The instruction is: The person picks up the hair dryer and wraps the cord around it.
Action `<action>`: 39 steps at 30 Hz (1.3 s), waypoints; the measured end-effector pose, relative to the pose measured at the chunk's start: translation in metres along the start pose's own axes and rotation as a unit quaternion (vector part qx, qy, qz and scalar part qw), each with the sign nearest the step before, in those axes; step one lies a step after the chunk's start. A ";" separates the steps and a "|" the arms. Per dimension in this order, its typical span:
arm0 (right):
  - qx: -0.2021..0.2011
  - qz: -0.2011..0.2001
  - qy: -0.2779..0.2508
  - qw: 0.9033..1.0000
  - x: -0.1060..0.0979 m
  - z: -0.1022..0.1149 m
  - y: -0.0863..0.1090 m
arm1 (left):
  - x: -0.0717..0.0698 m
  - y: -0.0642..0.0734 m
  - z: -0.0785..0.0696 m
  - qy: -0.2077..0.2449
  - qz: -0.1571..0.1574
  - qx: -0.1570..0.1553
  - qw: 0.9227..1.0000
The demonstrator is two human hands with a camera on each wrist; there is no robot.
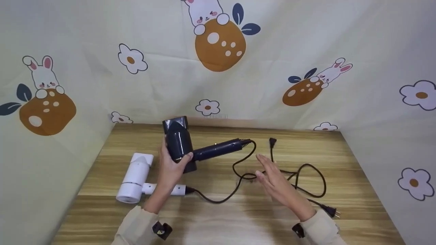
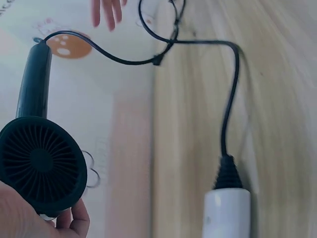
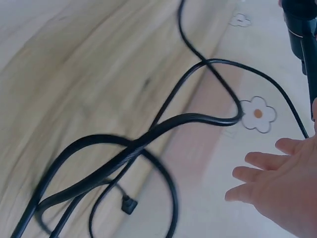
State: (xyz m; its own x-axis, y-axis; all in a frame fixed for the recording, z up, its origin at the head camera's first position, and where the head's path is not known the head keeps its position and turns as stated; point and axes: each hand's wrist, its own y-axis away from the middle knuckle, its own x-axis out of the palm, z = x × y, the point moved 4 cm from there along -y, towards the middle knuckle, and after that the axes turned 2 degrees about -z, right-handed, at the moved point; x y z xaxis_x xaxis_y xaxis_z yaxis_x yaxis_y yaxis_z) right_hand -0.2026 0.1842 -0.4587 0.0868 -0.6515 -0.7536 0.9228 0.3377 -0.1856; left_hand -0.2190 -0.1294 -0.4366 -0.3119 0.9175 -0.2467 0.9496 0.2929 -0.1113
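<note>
My left hand (image 1: 172,170) grips a dark navy hair dryer (image 1: 180,141) round its barrel, with the thumb near where the handle joins. Its handle points right, and a black cord runs from the handle's end. The round ribbed intake of this dryer (image 2: 42,158) faces the left wrist camera. To the right, my right hand (image 1: 277,182) is held over the cords with its fingers extended and nothing in it. A white hair dryer (image 1: 133,178) lies on the table at the left, its handle partly hidden behind my left forearm.
Black cords (image 1: 245,175) cross and loop over the right half of the wooden table (image 1: 218,224). One plug (image 1: 272,142) lies toward the back; another plug (image 1: 330,211) with bare prongs lies at the front right. A printed cloth (image 1: 163,78) with rabbits and flowers encloses the table's back and sides.
</note>
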 end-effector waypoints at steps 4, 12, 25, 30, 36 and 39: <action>0.025 0.002 -0.115 0.993 -0.005 0.010 -0.002 | 0.000 0.008 -0.013 0.017 -0.002 0.007 1.000; 0.048 -0.049 -0.315 0.947 -0.018 0.024 -0.003 | 0.002 0.020 -0.033 0.082 0.045 0.010 0.996; -0.030 -0.056 -0.409 0.910 -0.022 0.012 0.004 | -0.002 0.027 -0.034 0.118 0.074 -0.041 0.989; 0.028 -0.057 -0.344 0.937 -0.021 0.006 0.006 | -0.006 0.027 -0.033 0.130 0.085 -0.037 0.987; 0.088 -0.031 -0.268 0.959 -0.021 0.003 0.010 | -0.009 0.028 -0.031 0.123 0.069 -0.022 0.990; 0.102 -0.012 -0.244 0.964 -0.023 0.004 0.012 | -0.008 0.029 -0.031 0.119 0.065 -0.007 0.991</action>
State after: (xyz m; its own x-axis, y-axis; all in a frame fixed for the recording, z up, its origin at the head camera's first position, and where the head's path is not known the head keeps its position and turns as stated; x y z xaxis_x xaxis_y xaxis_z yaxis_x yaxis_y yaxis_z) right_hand -0.1923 0.2005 -0.4415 0.1843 -0.9169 -0.3539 0.9772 0.2095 -0.0337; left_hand -0.1885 -0.1197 -0.4079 -0.1728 0.9847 -0.0230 0.9822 0.1705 -0.0794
